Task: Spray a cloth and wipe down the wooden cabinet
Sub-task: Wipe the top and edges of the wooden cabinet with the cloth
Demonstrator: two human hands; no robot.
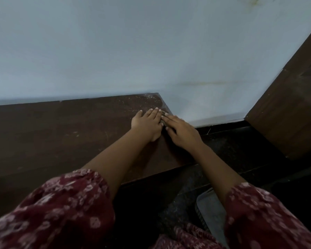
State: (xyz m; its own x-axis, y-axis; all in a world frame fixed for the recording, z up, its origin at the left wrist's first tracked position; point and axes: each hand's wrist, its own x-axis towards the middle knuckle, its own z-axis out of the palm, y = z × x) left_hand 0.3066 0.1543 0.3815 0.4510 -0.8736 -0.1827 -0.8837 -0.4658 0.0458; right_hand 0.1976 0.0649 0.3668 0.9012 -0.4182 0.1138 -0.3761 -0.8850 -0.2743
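Note:
The dark wooden cabinet top (61,126) runs from the left to a right edge near the wall. Pale dust specks lie at its far right corner (147,101). My left hand (147,123) lies flat on the top near that corner, fingers pointing away from me. My right hand (181,132) lies flat beside it at the cabinet's right edge, fingers touching the left hand. A small grey-brown cloth (163,118) shows only as a sliver between and under the fingers of both hands. No spray bottle is in view.
A pale blue wall (151,51) stands right behind the cabinet. A dark wooden door or panel (285,114) stands at the right. Dark floor (232,150) lies below the cabinet's right edge, with a grey mat (212,212) near my right arm.

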